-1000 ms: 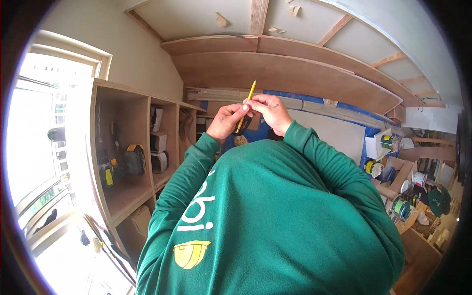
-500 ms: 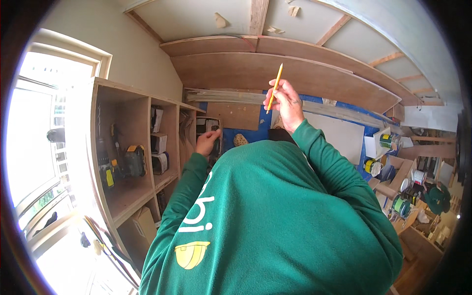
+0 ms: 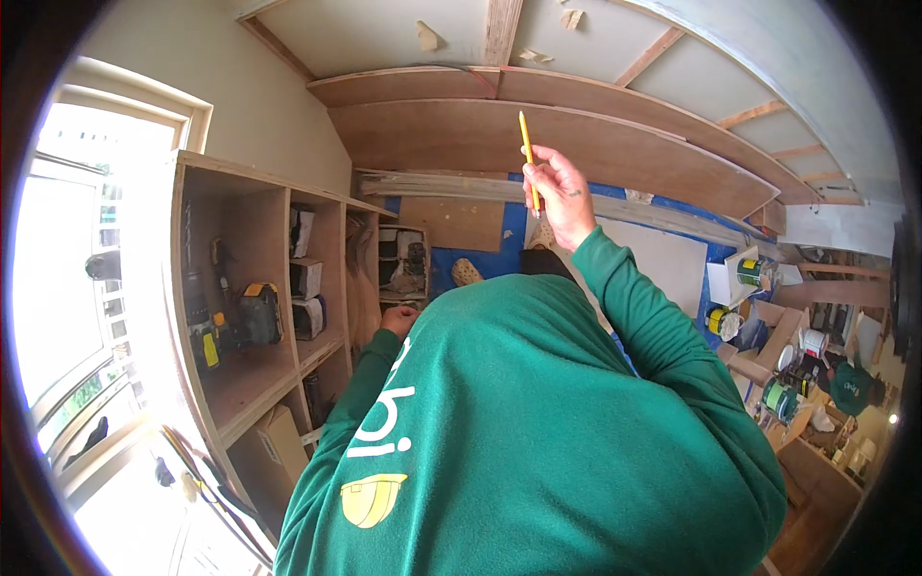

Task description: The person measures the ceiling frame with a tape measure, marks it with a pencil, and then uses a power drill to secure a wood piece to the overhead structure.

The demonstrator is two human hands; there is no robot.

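Observation:
A yellow pencil point(image 3: 525, 132) is pinched in my right hand point(image 3: 567, 197), raised in front of me with its point up. Low beside the shelf unit is my left hand point(image 3: 398, 320). The green sleeve and body of my sweatshirt hide most of its fingers, so whether it grips anything does not show. Just beyond that hand stands a small rack point(image 3: 403, 261) whose dark compartments hold items too blurred to name.
On the left, a wooden shelf unit point(image 3: 240, 389) holds tools and boxes beside a bright window. Blue sheeting point(image 3: 488, 261) and boards lie ahead. Tubs and reels point(image 3: 783, 401) crowd the right, where another person point(image 3: 850, 389) in green is at work. A patterned shoe point(image 3: 467, 272) shows below.
My left hand has dropped away from the rack, back toward my body, and is now mostly hidden. My right hand has tilted the pencil to the left, still holding it.

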